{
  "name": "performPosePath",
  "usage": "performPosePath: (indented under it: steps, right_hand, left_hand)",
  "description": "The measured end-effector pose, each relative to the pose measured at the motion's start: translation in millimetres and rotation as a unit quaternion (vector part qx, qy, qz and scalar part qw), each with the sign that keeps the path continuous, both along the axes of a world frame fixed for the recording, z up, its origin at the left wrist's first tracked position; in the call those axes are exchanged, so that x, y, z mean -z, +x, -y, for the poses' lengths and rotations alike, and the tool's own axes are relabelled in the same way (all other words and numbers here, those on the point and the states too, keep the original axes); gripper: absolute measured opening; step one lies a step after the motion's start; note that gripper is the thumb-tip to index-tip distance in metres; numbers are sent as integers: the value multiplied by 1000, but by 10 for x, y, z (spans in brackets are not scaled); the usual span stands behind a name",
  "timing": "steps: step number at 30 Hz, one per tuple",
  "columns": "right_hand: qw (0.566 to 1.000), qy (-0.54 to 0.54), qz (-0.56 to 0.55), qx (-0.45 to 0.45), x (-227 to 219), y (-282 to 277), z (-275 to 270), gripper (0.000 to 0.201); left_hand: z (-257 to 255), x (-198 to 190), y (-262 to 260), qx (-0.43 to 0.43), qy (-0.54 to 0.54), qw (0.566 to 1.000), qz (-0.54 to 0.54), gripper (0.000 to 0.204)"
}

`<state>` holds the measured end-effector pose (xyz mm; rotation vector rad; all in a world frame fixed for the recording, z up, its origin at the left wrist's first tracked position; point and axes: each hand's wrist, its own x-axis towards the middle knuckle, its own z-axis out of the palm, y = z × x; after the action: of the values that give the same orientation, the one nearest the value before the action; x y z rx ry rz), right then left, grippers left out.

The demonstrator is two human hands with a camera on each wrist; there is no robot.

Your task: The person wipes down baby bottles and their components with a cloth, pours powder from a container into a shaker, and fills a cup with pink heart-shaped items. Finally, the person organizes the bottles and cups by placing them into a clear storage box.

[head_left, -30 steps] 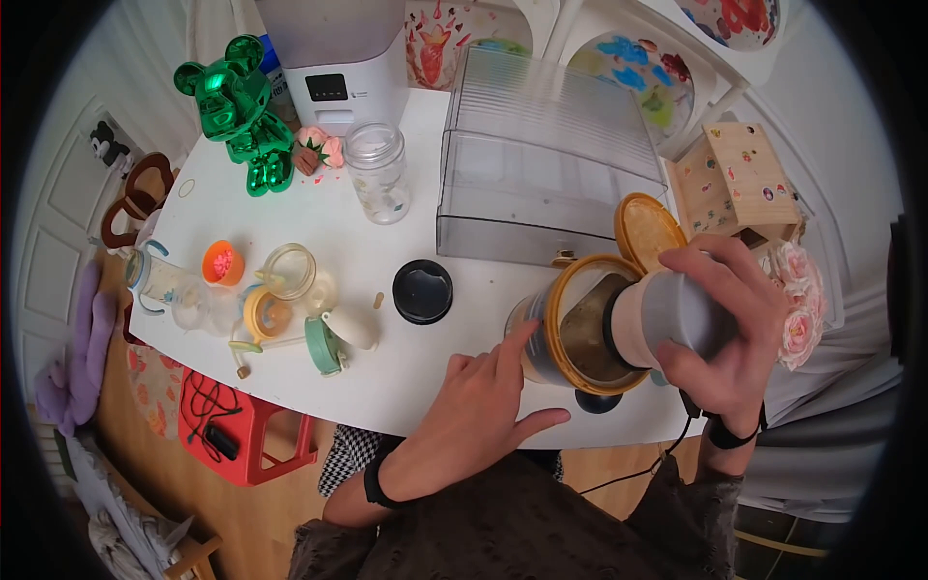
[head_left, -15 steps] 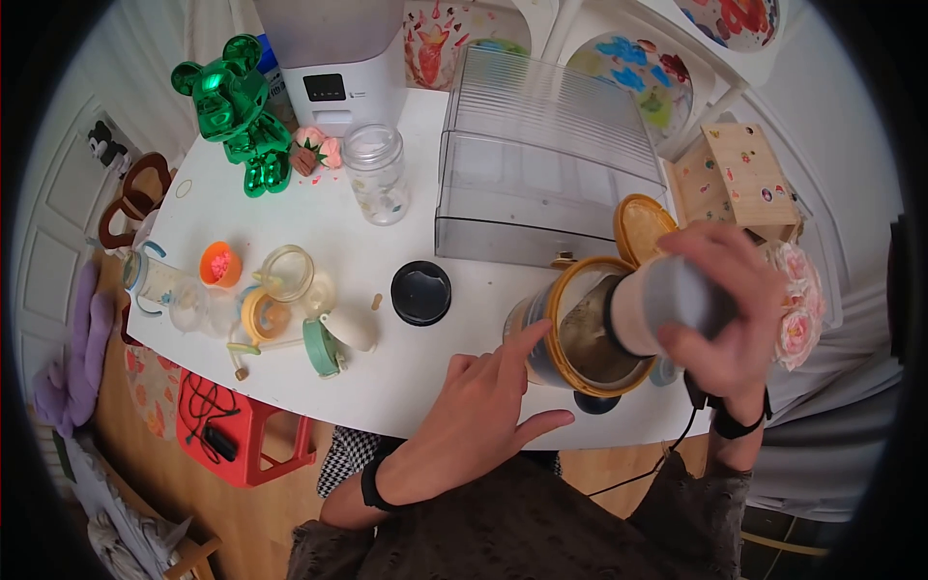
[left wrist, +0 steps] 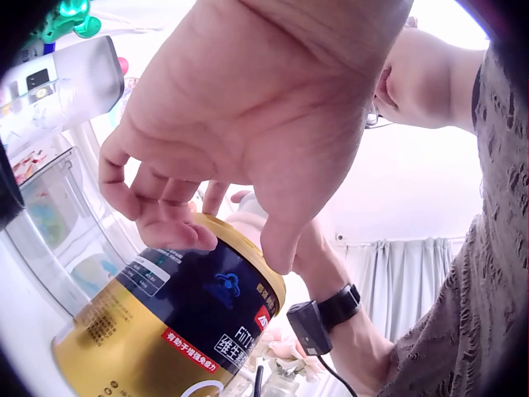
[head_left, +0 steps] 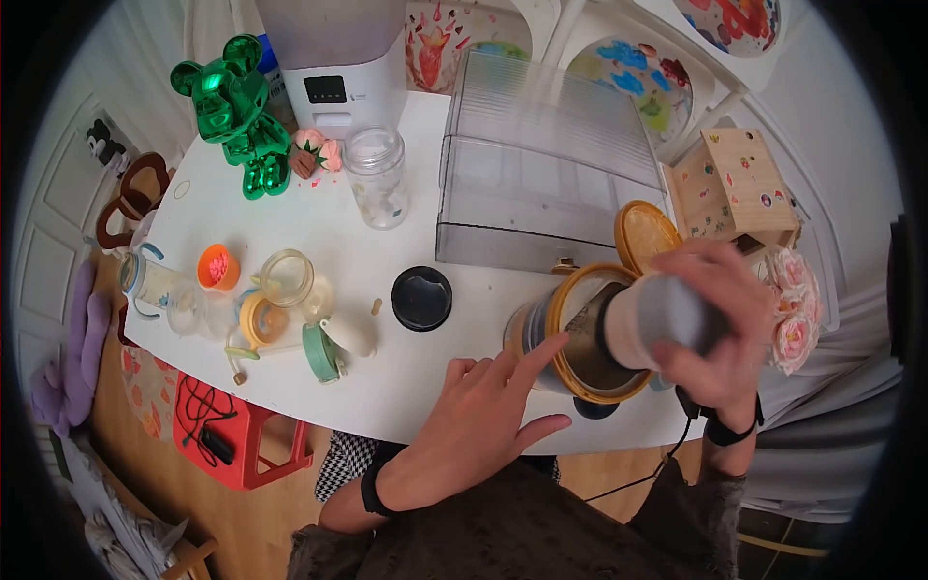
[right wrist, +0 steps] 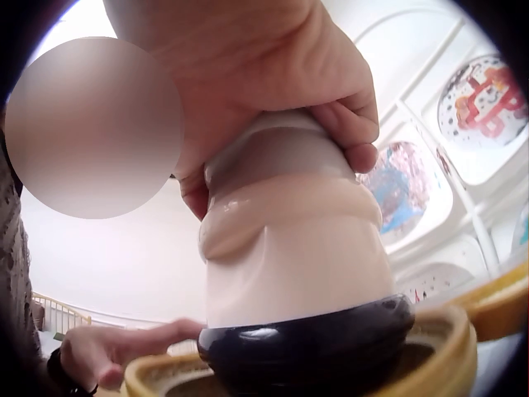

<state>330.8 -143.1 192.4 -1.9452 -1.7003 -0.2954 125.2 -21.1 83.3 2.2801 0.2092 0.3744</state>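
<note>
My right hand (head_left: 720,329) grips a beige jar (right wrist: 297,265) by its grey end. Tilted mouth-down, the jar has its black collar (right wrist: 306,339) at the opening of a gold and dark blue powder tin (left wrist: 165,306). The tin stands on the table with its yellow hinged lid (head_left: 646,237) flipped back, and powder shows inside. My left hand (head_left: 464,425) has its index finger extended to the tin's yellow rim (head_left: 556,319), with the thumb apart and the other fingers loosely bent.
A black round lid (head_left: 421,299) lies left of the tin. Behind stand a clear plastic box (head_left: 541,193), a clear bottle (head_left: 377,184) and a white dispenser (head_left: 353,92). Bottle parts including a green cap (head_left: 319,352) lie at left; pink flowers (head_left: 797,319) are at right.
My right hand, blurred in motion, has shifted the jar slightly over the tin's mouth. The left index finger stays at the rim, a little lower in view.
</note>
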Motion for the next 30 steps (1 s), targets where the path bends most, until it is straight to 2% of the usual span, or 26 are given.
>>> performPosePath:
  steps: [3,6,8,9,16,17,18,20,21,22,24,26,28,30]
  right_hand:
    - [999,41,-24,-2,-46,10,43,57]
    - [1000,-1,17,-3,-46,-3,22,58]
    - [998,50,-47,-7,-163,7,101,58]
    - [997,63,-37,-28,-53,49,73,58]
    - [999,50,6,0,-18,10,134,60]
    - [1000,-4,21,7,0,-40,108,60]
    - [1000,-1,22,9,17,-24,143,60]
    - [997,73,-21,-14,26,49,199,58]
    - [995,85,-49,14,-45,12,239,58]
    - [995,84,-50,12,-13,4,221,58]
    - [1000,14,-10,22,86,-19,171,57]
    - [999,23,-14,20,46,2,201,57]
    - [995,83,-55,22,14,11,249,55]
    - [998,55,-37,21,77,2,226,56]
  left_hand:
    - [13,3,-4,0,0,1000,-6,78]
    - [2,29,12,1,2,1000,1,78]
    - [14,48,0,-2,-2,1000,2,78]
    - [12,47,2,-1,0,1000,-1,79]
    - [20,50,2,-2,8,1000,6,80]
    - [31,45,-4,-1,9,1000,6,80]
    - [37,37,-8,-2,7,1000,7,80]
    - [20,33,9,-7,7,1000,12,81]
    - [22,54,4,-8,11,1000,11,81]
    - [29,64,-3,-7,15,1000,9,81]
    - [45,42,2,-7,11,1000,7,81]
    - [29,33,26,-6,7,1000,10,80]
    - [47,61,18,-21,26,999,5,85]
    - [44,54,16,-19,22,1000,5,85]
